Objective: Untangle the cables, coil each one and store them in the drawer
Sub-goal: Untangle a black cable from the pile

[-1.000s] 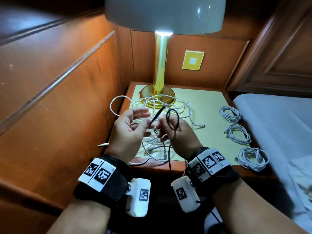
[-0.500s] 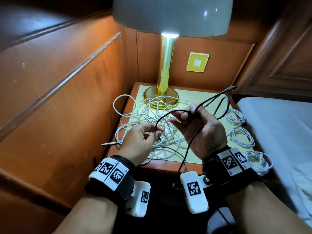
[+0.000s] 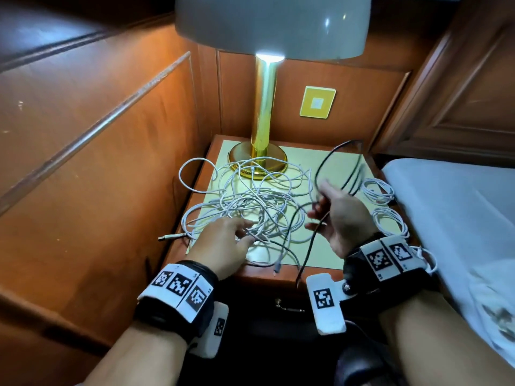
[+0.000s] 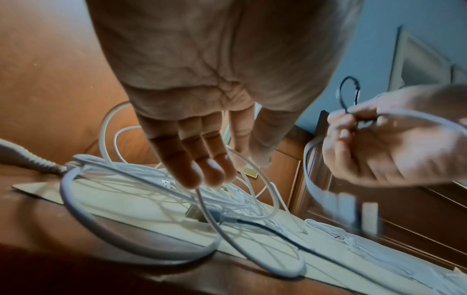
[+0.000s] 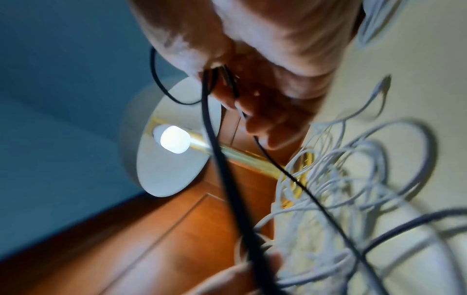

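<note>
A tangle of white cables [image 3: 250, 196] lies spread over the nightstand top [image 3: 328, 257], in front of the lamp base. My left hand [image 3: 246, 232] hovers over its near side with fingers spread and straight; in the left wrist view the fingertips [image 4: 209, 175] touch a white strand [image 4: 207, 211]. My right hand [image 3: 320, 207] is raised at the right and grips loops of a black cable [image 3: 323, 165]. The cable's tail hangs past the table's front edge. The right wrist view shows the black cable [image 5: 220, 155] running out of the curled fingers [image 5: 252, 103].
Three coiled white cables [image 3: 377, 190] [image 3: 390, 218] [image 3: 423, 254] lie along the nightstand's right edge. A brass lamp [image 3: 262, 129] stands at the back. The drawer front with its handle [image 3: 289, 308] is closed below. Wood panelling is on the left, a bed [image 3: 459, 218] on the right.
My left hand has let go of the black cable and dropped onto the white tangle, fingers now spread. The right hand keeps the black loops and has sunk a little.
</note>
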